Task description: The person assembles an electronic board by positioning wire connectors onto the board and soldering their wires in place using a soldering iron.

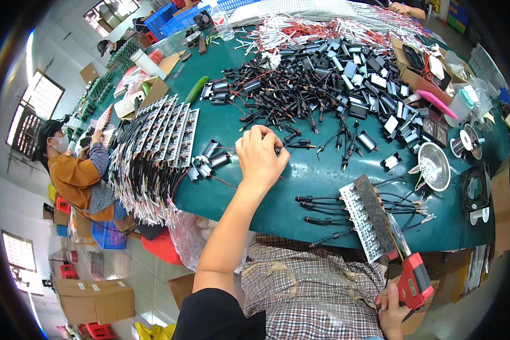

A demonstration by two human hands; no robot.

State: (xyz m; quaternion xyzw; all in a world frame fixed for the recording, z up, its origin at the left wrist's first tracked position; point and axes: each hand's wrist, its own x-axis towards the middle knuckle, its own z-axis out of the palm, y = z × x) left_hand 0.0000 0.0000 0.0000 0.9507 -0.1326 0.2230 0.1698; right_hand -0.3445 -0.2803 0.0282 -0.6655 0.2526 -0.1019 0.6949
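My left hand (pixel 260 158) is closed in a pinch on a black cable lead (pixel 302 144), partly hidden by the fingers, at the near edge of the cable pile. My right hand (pixel 392 309) grips a red soldering gun (pixel 415 282) at the lower right. The gun's metal tip points up toward a white circuit board strip (pixel 359 220), which lies tilted with a dark, worn bar (pixel 375 214) along it. Several black cables (pixel 327 220) stick out from the strip's left side, and bare-ended wires (pixel 416 211) fan out on its right.
Black cables and housings (pixel 323 79) are heaped across the middle. Wired board panels (pixel 167 136) stand stacked at left. A metal bowl (pixel 434 166), a solder wire spool (pixel 469 139) and a small fan (pixel 475 184) sit at right. A masked co-worker (pixel 79 175) works at far left.
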